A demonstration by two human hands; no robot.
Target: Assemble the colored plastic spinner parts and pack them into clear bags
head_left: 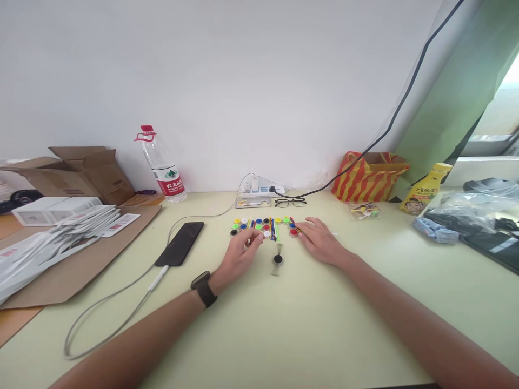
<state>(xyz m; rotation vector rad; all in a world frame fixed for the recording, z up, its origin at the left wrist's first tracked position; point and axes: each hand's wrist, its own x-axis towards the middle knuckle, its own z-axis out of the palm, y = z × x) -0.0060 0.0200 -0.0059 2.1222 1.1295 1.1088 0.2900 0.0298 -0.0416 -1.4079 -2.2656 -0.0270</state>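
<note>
The black spinner point(278, 259), its blades blurred, stands on the counter point(259, 335) between both hands. The left hand point(240, 252) is curled beside the coloured discs point(266, 228); whether its fingertips grip anything cannot be determined. The right hand point(321, 239) lies with fingers extended at the discs' right end.
</note>
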